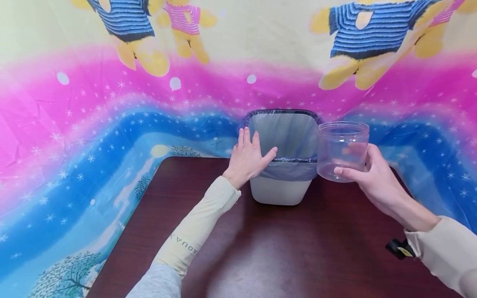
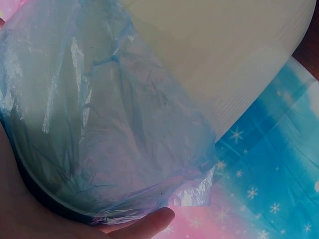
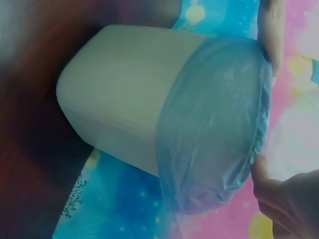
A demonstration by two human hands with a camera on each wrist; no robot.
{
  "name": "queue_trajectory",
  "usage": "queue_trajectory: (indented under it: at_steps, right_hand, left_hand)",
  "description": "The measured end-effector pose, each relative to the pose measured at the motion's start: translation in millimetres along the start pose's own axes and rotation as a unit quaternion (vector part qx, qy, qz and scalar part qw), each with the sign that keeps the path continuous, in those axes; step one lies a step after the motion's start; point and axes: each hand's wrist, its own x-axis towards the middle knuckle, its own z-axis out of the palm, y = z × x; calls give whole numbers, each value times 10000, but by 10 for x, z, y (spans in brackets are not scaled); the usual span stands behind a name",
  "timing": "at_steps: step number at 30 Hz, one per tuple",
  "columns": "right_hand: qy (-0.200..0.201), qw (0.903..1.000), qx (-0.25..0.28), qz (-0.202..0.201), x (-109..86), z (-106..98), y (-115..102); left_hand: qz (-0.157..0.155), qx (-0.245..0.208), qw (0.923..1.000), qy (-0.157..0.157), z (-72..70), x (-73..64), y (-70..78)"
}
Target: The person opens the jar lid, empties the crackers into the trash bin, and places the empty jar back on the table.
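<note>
A white trash bin [image 1: 281, 193] stands on the table, its top lined with a thin bluish plastic bag [image 1: 288, 171] folded over the rim. My left hand [image 1: 246, 159] rests on the bin's left rim, fingers extended and thumb spread; in the left wrist view its finger [image 2: 149, 221] lies along the bag's edge. My right hand [image 1: 380, 184] grips a clear, lidless plastic jar [image 1: 329, 155], held upright beside the bin's right rim. Through the jar's wall some of the fingers show. In the right wrist view the jar [image 3: 299, 132] appears pale and blurred at the right edge.
The dark reddish-brown table [image 1: 261, 252] has its back edge close to a printed cloth backdrop [image 1: 208, 89] with bears and snowflakes. A small black object [image 1: 399, 249] shows at the right sleeve's cuff.
</note>
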Motion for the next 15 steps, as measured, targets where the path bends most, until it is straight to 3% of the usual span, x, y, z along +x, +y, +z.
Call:
queue_trajectory:
  at_steps: [3, 9, 15]
  right_hand:
    - [10, 9998, -182, -32, -13, 17, 35]
    - [125, 9903, -1381, -38, -32, 28, 72]
    - [43, 9891, -1472, -62, -43, 58, 96]
  left_hand:
    - [-2, -14, 10000, -7, -3, 1, 1]
    - [-9, -3, 10000, 1, -3, 2, 2]
    - [-2, 28, 10000, 23, -3, 2, 3]
